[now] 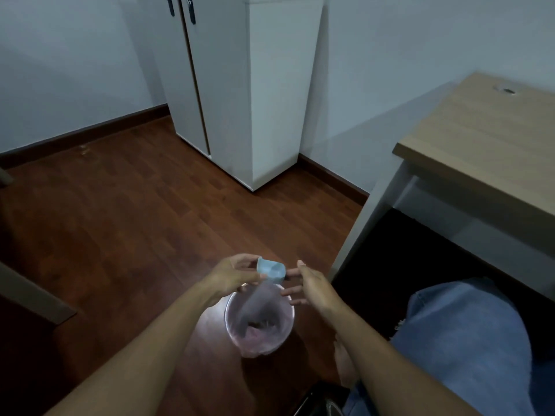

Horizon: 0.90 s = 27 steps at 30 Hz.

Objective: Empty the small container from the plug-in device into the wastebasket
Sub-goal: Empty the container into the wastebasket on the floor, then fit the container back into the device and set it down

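A small pale-blue container (271, 270) is held tilted above a round pinkish translucent wastebasket (288, 328) that stands on the wooden floor. My left hand (232, 276) is shut on the container's left end. A blurred greyish streak runs from the container down into the basket. My right hand (312, 283) hovers just right of the container with its fingers spread, and whether it touches the container I cannot tell. Dark and pink scraps lie at the basket's bottom. The plug-in device is not visible.
A white two-door cabinet (255, 94) stands against the far wall. A light wooden desk (486, 151) on grey legs is at the right, dark space under it. My knee in blue jeans (468, 340) and a bare foot (345, 364) are right of the basket.
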Tool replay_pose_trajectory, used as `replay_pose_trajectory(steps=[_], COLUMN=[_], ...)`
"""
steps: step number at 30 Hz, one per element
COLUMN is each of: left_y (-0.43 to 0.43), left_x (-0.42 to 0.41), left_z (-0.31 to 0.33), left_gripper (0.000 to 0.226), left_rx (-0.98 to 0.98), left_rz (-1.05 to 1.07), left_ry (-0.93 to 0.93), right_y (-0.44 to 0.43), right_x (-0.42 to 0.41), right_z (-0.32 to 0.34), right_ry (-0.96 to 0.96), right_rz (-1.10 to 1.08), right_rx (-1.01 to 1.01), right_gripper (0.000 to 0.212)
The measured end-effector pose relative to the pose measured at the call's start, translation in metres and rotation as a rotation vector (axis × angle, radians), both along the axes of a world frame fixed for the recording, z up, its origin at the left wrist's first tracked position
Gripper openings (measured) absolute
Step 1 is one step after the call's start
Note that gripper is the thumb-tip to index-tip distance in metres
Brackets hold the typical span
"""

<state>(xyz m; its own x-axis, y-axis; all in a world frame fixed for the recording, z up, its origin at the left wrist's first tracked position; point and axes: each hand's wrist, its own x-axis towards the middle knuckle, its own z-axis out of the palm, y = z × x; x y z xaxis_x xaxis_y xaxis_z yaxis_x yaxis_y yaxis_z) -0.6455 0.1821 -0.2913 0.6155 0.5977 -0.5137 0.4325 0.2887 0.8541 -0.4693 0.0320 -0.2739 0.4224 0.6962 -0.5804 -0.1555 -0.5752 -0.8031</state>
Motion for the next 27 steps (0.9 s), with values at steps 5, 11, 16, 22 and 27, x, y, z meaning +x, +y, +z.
replay_pose_trajectory(steps=[5, 11, 16, 22, 27], left_y=[0.006, 0.017, 0.021, 0.002, -0.020], left_x=[0.021, 0.054, 0.081, 0.114, 0.147], left_z=[0.032, 0.088, 0.152, 0.225, 0.273], left_gripper=[0.060, 0.062, 0.056, 0.049, 0.039], left_rx=[0.154, 0.311, 0.434, 0.490, 0.502], left_rz=[0.007, -0.011, -0.010, -0.014, -0.077], left_ry=[-0.116, -0.224, -0.307, -0.433, -0.525], right_y=[0.004, 0.002, -0.002, -0.025, -0.068], right_x=[0.019, 0.041, 0.070, 0.119, 0.163], right_z=[0.039, 0.104, 0.166, 0.249, 0.312], right_ry=[-0.111, -0.299, -0.366, -0.481, -0.649], right_rz=[-0.004, 0.022, 0.031, 0.042, -0.046], right_rx=[0.069, 0.183, 0.300, 0.417, 0.463], right_gripper=[0.059, 0.061, 0.058, 0.052, 0.042])
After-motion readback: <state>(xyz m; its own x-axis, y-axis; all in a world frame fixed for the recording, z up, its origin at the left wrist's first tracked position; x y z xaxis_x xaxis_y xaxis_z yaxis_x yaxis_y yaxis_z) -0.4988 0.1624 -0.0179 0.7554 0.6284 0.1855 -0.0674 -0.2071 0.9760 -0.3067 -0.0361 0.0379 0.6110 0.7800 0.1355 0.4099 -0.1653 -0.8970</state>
